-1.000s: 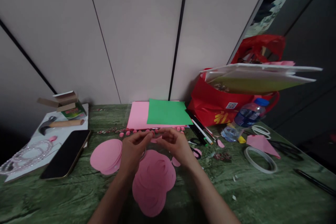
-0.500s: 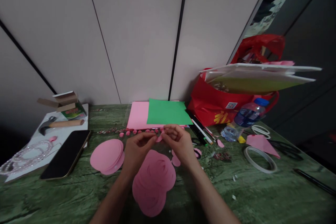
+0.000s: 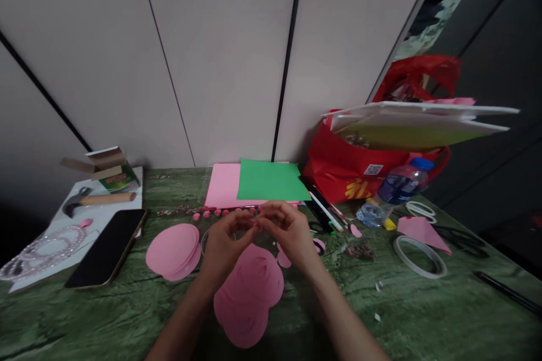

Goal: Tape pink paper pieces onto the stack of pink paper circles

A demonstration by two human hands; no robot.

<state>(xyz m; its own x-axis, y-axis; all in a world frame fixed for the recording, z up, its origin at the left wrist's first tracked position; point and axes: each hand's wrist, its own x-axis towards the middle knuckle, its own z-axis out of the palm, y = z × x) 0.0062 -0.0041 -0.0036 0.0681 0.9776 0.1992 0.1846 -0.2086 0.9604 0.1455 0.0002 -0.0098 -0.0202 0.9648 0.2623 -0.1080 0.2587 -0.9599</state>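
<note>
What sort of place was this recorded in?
Probably a makeshift craft workspace: a table against a panelled wall, with pink paper cutouts, a green sheet and a tape roll on it.

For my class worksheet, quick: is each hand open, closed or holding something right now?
Left hand: curled; whether it is closed on anything cannot be told.
Right hand: curled too; anything between its fingertips is hidden.
</note>
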